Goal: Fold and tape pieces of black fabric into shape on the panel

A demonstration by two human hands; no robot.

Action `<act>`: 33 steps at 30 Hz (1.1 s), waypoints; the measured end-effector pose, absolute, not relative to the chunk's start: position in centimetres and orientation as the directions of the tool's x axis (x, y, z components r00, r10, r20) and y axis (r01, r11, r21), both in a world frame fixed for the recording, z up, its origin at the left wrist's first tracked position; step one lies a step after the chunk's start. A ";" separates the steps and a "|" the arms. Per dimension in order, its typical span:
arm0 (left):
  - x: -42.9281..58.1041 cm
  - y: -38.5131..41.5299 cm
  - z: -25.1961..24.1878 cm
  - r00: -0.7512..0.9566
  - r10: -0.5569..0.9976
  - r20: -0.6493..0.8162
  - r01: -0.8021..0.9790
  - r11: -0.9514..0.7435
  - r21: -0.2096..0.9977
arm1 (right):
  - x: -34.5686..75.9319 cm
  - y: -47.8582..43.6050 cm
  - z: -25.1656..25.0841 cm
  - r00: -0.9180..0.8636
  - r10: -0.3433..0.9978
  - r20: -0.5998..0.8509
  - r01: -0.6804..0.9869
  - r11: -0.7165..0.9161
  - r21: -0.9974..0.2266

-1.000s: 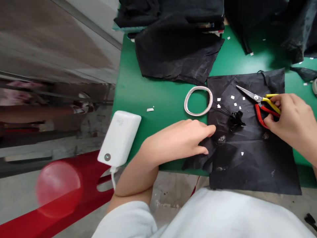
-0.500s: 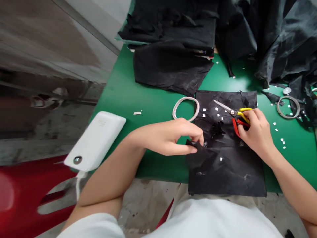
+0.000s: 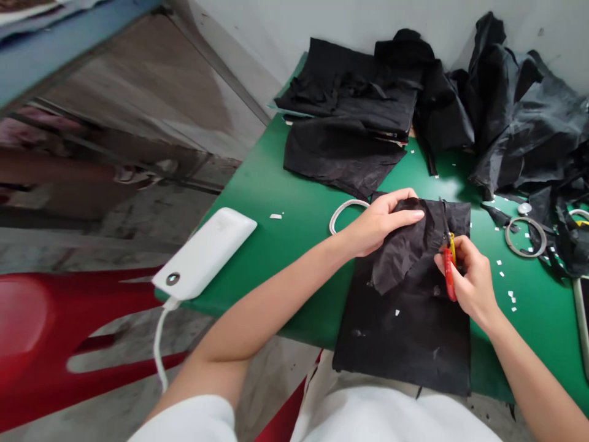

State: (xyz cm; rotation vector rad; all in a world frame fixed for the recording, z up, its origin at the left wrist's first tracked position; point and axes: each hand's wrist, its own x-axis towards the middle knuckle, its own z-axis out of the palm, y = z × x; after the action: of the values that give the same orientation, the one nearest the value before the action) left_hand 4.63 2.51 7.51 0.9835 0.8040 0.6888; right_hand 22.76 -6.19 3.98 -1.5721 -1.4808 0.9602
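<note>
My left hand holds a small piece of black cloth lifted above a larger black sheet that lies on the green table and hangs over its front edge. My right hand is closed round scissors with red and yellow handles, their blades pointing up against the edge of the lifted cloth. A white loop of tape lies just left of my left hand, partly hidden by it.
A white power bank with a cable sits at the table's left corner. Stacks of black cloth and crumpled black fabric fill the back. A grey ring and small white scraps lie at the right. A red stool stands below left.
My left hand picked the small black cloth off the sheet and raised it. My right hand took up the scissors and turned them upright against the cloth. The view tilted up and left.
</note>
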 end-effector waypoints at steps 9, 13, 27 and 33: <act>5.5 2.1 6.2 0.564 0.808 -0.171 -0.157 0.308 0.938 | 23.4 -6.4 3.8 0.046 0.999 -0.015 0.276 -0.027 -0.961; 4.8 1.8 6.0 0.535 0.837 -0.114 -0.029 0.153 0.988 | 22.7 -6.3 3.9 0.094 0.995 -0.013 0.214 -0.033 -0.976; 4.2 0.1 7.0 0.624 0.764 -0.164 0.166 0.076 0.983 | 22.4 -6.1 4.9 0.152 0.982 0.108 0.082 0.096 -0.992; 4.4 0.2 6.7 0.702 0.668 -0.245 0.140 0.208 0.968 | 22.6 -5.8 4.6 0.188 0.979 0.084 0.166 0.052 -0.985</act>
State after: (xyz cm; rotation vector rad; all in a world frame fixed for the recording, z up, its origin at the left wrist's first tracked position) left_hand 4.38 0.18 6.74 1.3365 0.7495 0.4202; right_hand 22.63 -5.77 4.62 -1.3598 -1.2082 0.9331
